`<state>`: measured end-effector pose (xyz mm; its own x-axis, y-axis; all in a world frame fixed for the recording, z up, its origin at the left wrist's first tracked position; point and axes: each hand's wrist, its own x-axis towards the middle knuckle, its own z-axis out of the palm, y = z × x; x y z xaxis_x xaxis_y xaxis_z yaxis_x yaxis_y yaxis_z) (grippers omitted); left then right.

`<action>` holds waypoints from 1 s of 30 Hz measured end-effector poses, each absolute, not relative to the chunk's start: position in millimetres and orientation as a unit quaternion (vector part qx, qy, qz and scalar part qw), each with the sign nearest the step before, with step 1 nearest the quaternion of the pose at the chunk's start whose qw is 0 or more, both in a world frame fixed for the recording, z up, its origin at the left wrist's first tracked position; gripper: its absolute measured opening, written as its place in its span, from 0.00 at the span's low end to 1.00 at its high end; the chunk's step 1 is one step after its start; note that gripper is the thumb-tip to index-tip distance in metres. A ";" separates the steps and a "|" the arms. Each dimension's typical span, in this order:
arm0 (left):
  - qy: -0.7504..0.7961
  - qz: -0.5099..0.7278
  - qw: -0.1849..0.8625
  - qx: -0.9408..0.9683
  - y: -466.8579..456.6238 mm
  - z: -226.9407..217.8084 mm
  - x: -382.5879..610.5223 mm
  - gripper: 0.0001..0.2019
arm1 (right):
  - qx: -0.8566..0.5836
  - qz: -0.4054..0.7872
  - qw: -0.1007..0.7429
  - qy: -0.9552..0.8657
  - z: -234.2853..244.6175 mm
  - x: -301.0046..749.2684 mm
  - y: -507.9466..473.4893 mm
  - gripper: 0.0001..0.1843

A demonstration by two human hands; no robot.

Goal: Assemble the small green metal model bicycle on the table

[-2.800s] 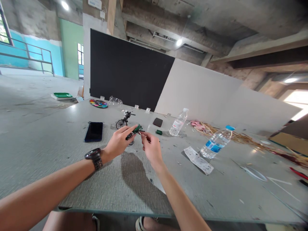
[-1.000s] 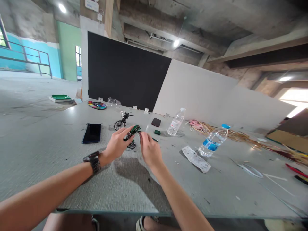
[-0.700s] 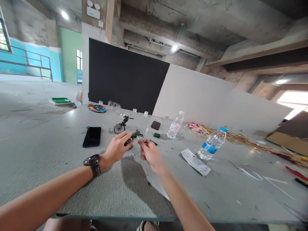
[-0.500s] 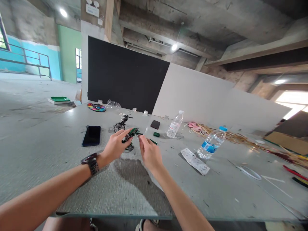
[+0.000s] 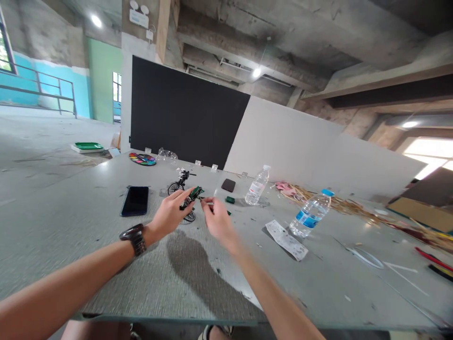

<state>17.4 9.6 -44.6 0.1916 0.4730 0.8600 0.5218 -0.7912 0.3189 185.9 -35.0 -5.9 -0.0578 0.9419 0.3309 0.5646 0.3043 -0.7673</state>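
A small model bike with black spoked wheels and a dark green body (image 5: 196, 192) is at the middle of the table. My left hand (image 5: 171, 208), with a dark watch on its wrist, is closed around the green body. One wheel (image 5: 190, 216) shows below its fingers. Behind it stands the black front part (image 5: 183, 176) with a wheel and a handlebar; I cannot tell whether it joins the body. My right hand (image 5: 216, 217) is closed in a pinch beside the green body, its fingertips at a thin dark piece too small to name.
A green block (image 5: 230, 200) and a dark flat case (image 5: 228, 184) lie beyond my right hand. A phone (image 5: 135, 201) lies left. Two water bottles, a clear-capped one (image 5: 257, 186) and a blue-capped one (image 5: 311, 215), stand right, near a printed paper slip (image 5: 286, 240). A paint palette (image 5: 142, 159) is behind.
My right hand has moved slightly left and turned, its fingertips now closer to the green body. It covers more of a green piece behind it. My left hand stays nearly still.
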 end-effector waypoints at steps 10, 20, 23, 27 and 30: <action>-0.329 -0.567 -0.005 -0.755 5.5 -46.4 22.1 0.20 | -0.506 0.119 0.405 -0.752 -7.2 197.8 -33.7 0.07; -0.325 -0.569 -0.017 -0.755 7.8 -45.0 21.4 0.19 | -0.515 0.065 0.380 -0.765 -6.9 197.9 -36.9 0.05; -0.320 -0.575 -0.019 -0.752 5.3 -46.8 24.1 0.18 | -0.490 -0.054 0.336 -0.803 -10.0 202.4 -43.5 0.07; -0.308 -0.568 -0.012 -0.763 1.3 -44.1 23.8 0.19 | -0.485 0.182 0.446 -0.730 -7.6 199.6 -42.7 0.08; -0.294 -0.550 0.002 -0.782 1.1 -40.9 20.7 0.19 | -0.467 0.384 0.473 -0.641 -5.4 193.8 -38.5 0.14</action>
